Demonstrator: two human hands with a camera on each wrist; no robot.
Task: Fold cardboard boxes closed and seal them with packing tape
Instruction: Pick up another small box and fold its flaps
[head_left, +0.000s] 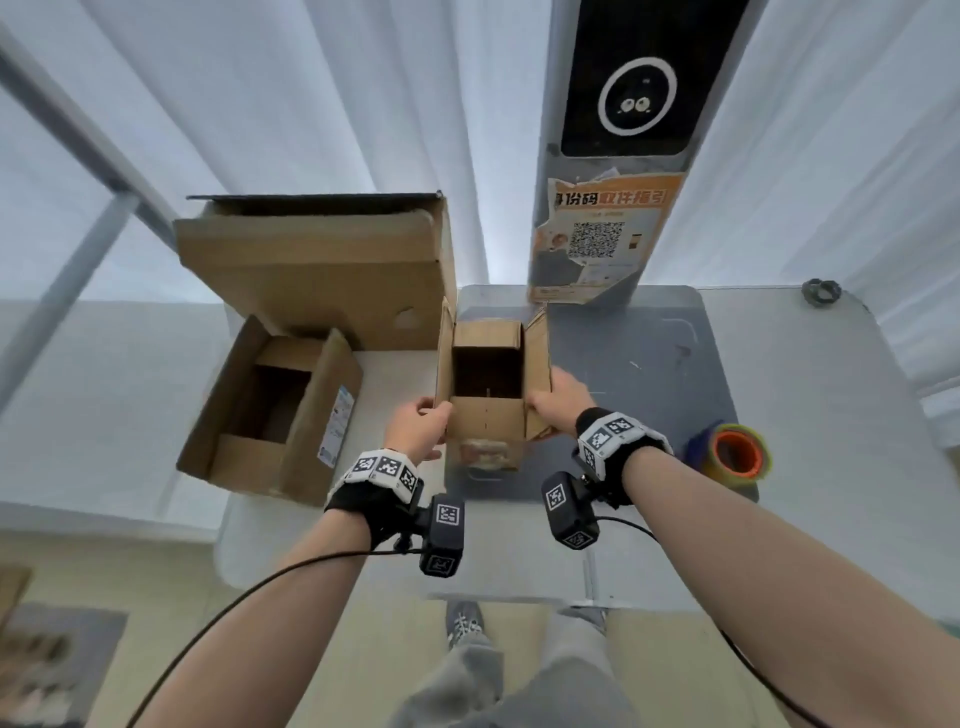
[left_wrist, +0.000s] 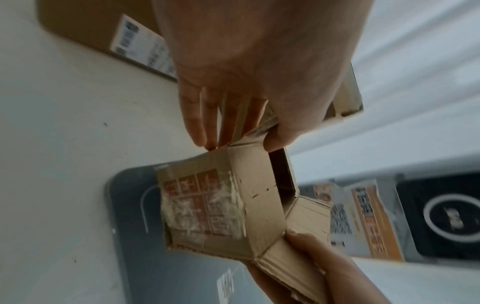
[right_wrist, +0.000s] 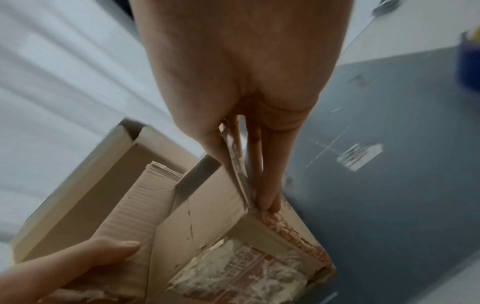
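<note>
On the near edge of the grey mat (head_left: 649, 364), at the table's middle: one small cardboard box (head_left: 485, 423), upright, mouth facing up, its long axis vertical. Four top flaps, all unfolded; the left flap (head_left: 443, 358) and right flap (head_left: 539, 364) stand up and lean outward. Torn label and tape residue on the near wall.

Hands, two, one at each side of this box. Left hand (head_left: 415, 428): thumb on the inner face of the left flap, fingers behind it, pinching the flap near its lower corner. Right hand (head_left: 558, 402): the wrist view shows the right flap's edge pinched between thumb and straight fingers (right_wrist: 270, 185).

Wrist-mounted cameras with black-and-white marker bands, two, one per forearm.

To the right, at the mat's near right corner: tape rolls (head_left: 737, 454), a stack with an orange-cored roll on top, lying flat; the number in the stack cannot be told.

To the left, off the mat: one medium box (head_left: 270, 415), open, flaps up, a white shipping label on its right flap, long axis running away from the person.

Behind that: one large box (head_left: 317, 270), open, its wide side toward the person, long axis left to right.

At the far edge: one grey kiosk column (head_left: 613, 171) with a dark screen and an orange poster bearing a QR code. One small dark ring-shaped item (head_left: 821, 292) at the far right corner. White curtain behind everything.
</note>
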